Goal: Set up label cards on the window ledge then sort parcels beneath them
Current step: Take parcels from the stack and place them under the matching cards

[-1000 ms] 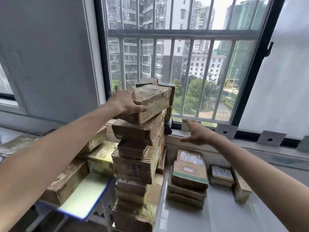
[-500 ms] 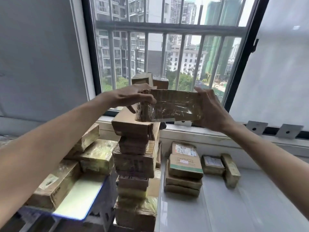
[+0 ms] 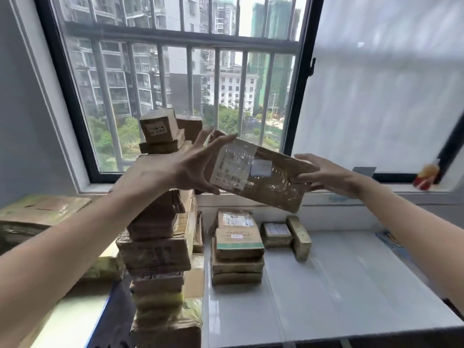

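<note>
Barred window glass fills the background, with apartment blocks and trees beyond it, and a white bench (image 3: 313, 292) runs below the window ledge (image 3: 376, 194). Both hands hold one taped parcel (image 3: 258, 174) in the air above the bench's far edge, tilted so its right end hangs lower and its printed label faces the camera. The left hand (image 3: 185, 169) clasps the parcel's left end, thumb under the lower edge and fingers curled over the top. The right hand (image 3: 326, 175) is partly open, its fingers pressed against the parcel's right end. At the bench's left edge rises a tall stack of parcels (image 3: 160, 247), reaching above the ledge. Just beside it, near the far edge, sits a short stack (image 3: 238, 247) with a green-striped box on top, and next to that two small parcels (image 3: 286, 234) lying close together. A red and yellow card (image 3: 426, 175) stands on the ledge toward the right, blurred.
</note>
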### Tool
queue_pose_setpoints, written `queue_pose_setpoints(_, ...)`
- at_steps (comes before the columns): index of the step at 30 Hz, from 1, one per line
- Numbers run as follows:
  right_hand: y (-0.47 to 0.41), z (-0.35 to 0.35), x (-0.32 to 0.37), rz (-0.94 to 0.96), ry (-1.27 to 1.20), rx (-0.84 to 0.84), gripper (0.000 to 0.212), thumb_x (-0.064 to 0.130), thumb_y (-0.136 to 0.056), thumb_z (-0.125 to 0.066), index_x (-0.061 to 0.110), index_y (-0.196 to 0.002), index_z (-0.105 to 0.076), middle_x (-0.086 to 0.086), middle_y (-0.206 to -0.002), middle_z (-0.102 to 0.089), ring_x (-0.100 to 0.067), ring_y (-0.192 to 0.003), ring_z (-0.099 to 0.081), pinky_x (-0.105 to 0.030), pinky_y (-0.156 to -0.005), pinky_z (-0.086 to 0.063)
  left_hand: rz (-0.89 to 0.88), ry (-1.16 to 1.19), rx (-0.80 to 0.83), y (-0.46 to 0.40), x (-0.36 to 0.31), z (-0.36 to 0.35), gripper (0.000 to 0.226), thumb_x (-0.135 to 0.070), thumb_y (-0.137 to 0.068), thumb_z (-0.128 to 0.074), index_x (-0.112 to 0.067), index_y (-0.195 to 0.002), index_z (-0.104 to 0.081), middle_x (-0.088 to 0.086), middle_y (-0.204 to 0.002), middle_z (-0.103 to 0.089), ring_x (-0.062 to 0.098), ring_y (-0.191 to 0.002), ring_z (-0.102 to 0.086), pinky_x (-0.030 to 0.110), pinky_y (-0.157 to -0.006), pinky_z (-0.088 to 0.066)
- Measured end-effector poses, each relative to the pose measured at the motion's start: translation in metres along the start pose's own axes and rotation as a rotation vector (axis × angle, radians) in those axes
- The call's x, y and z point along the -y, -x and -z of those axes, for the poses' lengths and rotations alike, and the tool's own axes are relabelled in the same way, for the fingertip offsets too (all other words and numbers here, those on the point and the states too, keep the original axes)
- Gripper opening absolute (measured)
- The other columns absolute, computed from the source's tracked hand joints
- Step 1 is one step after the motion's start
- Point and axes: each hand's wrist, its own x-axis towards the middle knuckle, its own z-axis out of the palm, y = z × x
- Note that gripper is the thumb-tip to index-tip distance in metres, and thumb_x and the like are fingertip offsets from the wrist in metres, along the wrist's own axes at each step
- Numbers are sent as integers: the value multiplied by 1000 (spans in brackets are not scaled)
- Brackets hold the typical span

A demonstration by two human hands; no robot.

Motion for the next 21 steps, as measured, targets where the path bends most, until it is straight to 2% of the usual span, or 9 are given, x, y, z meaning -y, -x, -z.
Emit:
queue_pose_setpoints(2,8,6,-7,-7,-38,-65,75,36,-68,-81,27,-135,-47,-8,-127,-64,-21,-108,-69,-31,-83,-58,8,-88,-16,-9,-12,-8,131,-33,-58,-95,-45,-155,-9,8,-161,7,44,-144,-14,61,-111,-27)
queue_pose_setpoints(4,15,15,-16,-16,-6,-92,68,39,-70,-79,30,-130,-49,-8,-125,-66,-21,-108,-69,-35,-89,-58,-21,-105,-17,-18,-22,-17,135,-29,-55,-96,-44,-154,-6,10,-159,2,43,-143,-19,58,-110,-31)
queue_pose_setpoints(8,32,35,-28,-40,67,-83,81,45,-71,-79,21,-141,-45,-7,-126,-65,-17,-104,-70,-28,-82,-59,-72,-79,-2,-35,-35,-36,133,-28,-49,-98,-48,-146,-9,2,-149,-8,40,-133,-32,57,-102,-47)
queue_pose_setpoints(10,39,42,-33,-44,167,-108,90,54,-73,-81,21,-147,-40,-5,-138,-57,-16,-107,-67,-26,-81,-57,-74,-74,14,-43,-45,-42,131,-29,-49,-98,-46,-146,-11,1,-145,-12,37,-130,-36,53,-100,-49)
queue_pose_setpoints(12,44,47,-38,-22,353,-152,107,66,-70,-79,23,-154,-28,-4,-151,-41,-20,-123,-55,-32,-95,-52,-64,-78,36,-50,-56,-47,130,-29,-52,-97,-38,-150,-12,3,-142,-14,34,-129,-35,48,-103,-47)
queue_pose_setpoints(14,49,50,-40,47,501,-199,128,77,-58,-78,23,-157,-17,-8,-157,-32,-25,-140,-38,-45,-114,-38,-34,-37,43,-56,-67,-51,128,-26,-53,-96,-30,-152,-15,4,-140,-16,31,-128,-35,46,-103,-46)
queue_pose_setpoints(15,52,52,-41,82,532,-214,136,76,-54,-79,23,-158,-11,-10,-157,-28,-26,-143,-32,-46,-119,-31,-18,-15,38,-59,-72,-52,126,-24,-53,-96,-28,-151,-17,4,-138,-18,31,-127,-36,47,-101,-49)
queue_pose_setpoints(18,57,59,-46,174,643,-219,147,73,-47,-84,29,-157,3,-6,-157,-17,-28,-146,-24,-49,-120,-27,30,17,32,-68,-86,-58,122,-24,-53,-96,-29,-149,-20,4,-136,-21,32,-124,-40,49,-98,-52)
queue_pose_setpoints(21,62,66,-58,177,823,-217,146,70,-47,-88,38,-153,8,-1,-153,-13,-32,-140,-30,-54,-113,-38,88,87,79,-76,-98,-70,125,-28,-52,-96,-30,-150,-18,6,-137,-24,34,-127,-39,51,-107,-45)
